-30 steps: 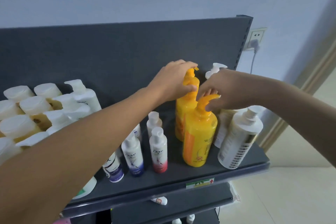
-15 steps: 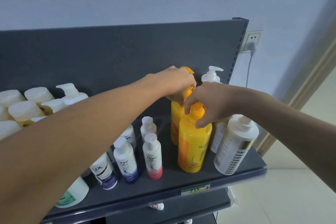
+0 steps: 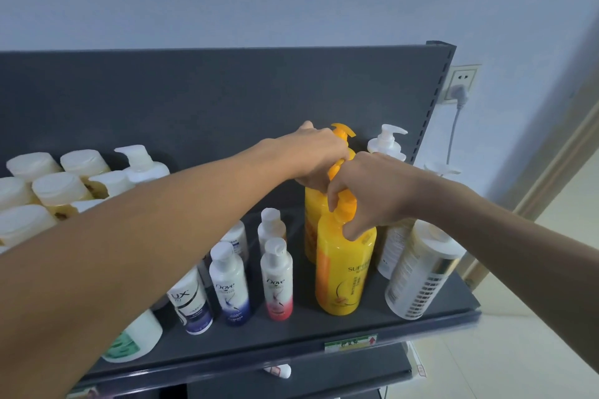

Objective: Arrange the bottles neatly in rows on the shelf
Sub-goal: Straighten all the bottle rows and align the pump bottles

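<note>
On the dark grey shelf two yellow pump bottles stand upright, one behind the other. My right hand is closed around the orange pump neck of the front yellow bottle. My left hand grips the pump neck of the rear yellow bottle, whose orange nozzle sticks up above my fingers. Most of the rear bottle is hidden by the front one and by my hands.
Two small Dove bottles and a Lux bottle stand left of the yellow ones. White pump bottles crowd the right end. Cream-capped bottles fill the left. A wall socket is at right, a lower shelf below.
Both hands have slid down from the pump heads to the necks of the yellow bottles. The rear bottle's nozzle now shows above my left hand. The camera view has shifted slightly.
</note>
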{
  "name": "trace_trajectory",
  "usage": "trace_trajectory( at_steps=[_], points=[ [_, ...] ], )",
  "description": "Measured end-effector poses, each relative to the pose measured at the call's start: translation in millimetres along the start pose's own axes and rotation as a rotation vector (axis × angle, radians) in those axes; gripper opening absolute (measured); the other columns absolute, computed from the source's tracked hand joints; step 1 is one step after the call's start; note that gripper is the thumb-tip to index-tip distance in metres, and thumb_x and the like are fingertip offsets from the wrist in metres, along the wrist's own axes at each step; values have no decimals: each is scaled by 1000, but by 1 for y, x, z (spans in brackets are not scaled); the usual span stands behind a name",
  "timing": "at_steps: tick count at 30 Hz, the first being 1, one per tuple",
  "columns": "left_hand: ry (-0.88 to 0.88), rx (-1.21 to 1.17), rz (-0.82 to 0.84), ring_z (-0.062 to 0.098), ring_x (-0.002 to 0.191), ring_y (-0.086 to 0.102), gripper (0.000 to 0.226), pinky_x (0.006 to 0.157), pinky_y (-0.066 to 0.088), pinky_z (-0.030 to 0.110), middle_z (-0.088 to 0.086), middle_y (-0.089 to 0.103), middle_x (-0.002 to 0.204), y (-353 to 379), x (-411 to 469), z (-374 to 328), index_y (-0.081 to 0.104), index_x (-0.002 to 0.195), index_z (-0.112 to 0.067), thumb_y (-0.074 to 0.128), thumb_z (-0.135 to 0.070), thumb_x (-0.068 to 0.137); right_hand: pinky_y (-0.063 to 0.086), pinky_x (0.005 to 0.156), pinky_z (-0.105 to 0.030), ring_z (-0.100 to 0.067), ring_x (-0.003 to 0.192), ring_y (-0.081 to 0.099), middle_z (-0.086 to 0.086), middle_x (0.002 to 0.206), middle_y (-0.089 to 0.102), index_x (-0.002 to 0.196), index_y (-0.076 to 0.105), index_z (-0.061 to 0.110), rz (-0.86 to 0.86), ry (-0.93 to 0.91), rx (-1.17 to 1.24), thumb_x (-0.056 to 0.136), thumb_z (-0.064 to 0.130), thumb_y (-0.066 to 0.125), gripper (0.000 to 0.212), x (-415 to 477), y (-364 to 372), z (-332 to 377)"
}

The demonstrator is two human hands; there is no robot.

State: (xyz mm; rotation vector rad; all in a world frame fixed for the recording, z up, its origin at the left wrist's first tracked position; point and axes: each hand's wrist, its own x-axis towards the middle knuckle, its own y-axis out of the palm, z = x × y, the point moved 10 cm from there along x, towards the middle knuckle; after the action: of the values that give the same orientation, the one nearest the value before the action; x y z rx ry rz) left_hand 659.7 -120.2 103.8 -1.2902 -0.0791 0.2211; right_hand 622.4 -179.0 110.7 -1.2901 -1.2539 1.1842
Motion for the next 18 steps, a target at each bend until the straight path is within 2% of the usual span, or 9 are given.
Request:
trace_trajectory(
  at_steps=[4,7,9,11,12,14,16,18],
  points=[
    [-9,-3,5,8,64,40,19,92,42,44,-7,53,74,2,1,-2,52,87,-29,60,-44,94,31,53,-20,-10,65,44,13,60,44,103,76,35,-17,15,17,68,50,78,38,-3,0,-1],
    [-14,-13,2,9,67,43,24,93,38,43,-8,53,73,2,2,-2,46,80,-31,60,-46,93,29,54,-19,-7,64,42,14,60,43,103,77,35,-17,22,36,69,49,78,37,-4,0,-2],
    [-27,-31,-2,14,76,52,31,94,37,43,-8,57,78,6,4,2,44,77,-31,64,-51,89,30,55,-19,-6,64,42,17,62,43,103,78,33,-25,31,52,69,49,78,37,-3,-1,-3],
    [-51,-97,-4,19,96,58,33,98,35,44,-9,61,92,9,6,12,49,91,-35,72,-58,82,33,55,-19,-8,66,43,17,62,43,103,78,32,-27,42,61,69,51,78,39,-1,0,-3],
    [-75,-122,7,20,106,56,43,100,34,44,-10,60,102,12,6,20,53,108,-37,75,-59,79,33,55,-20,-9,66,44,16,62,42,103,78,32,-18,45,56,70,52,78,39,0,1,-3],
    [-104,-157,49,22,125,51,64,105,32,46,-8,58,125,17,4,37,48,138,-36,79,-42,82,30,53,-20,-7,63,43,15,63,40,106,76,31,10,45,37,72,54,76,40,0,3,-3],
    [-136,-189,21,23,134,48,67,110,32,47,-5,55,139,15,6,55,46,146,-33,69,-9,89,30,52,-21,-5,60,41,14,63,39,108,74,31,34,46,22,75,54,74,41,0,5,-4],
    [-209,-305,-55,23,130,53,65,109,41,46,-4,57,139,10,13,75,50,145,-29,60,4,90,31,52,-21,-4,60,42,13,63,40,112,71,33,41,48,11,76,55,72,41,0,8,-7]
  ],
)
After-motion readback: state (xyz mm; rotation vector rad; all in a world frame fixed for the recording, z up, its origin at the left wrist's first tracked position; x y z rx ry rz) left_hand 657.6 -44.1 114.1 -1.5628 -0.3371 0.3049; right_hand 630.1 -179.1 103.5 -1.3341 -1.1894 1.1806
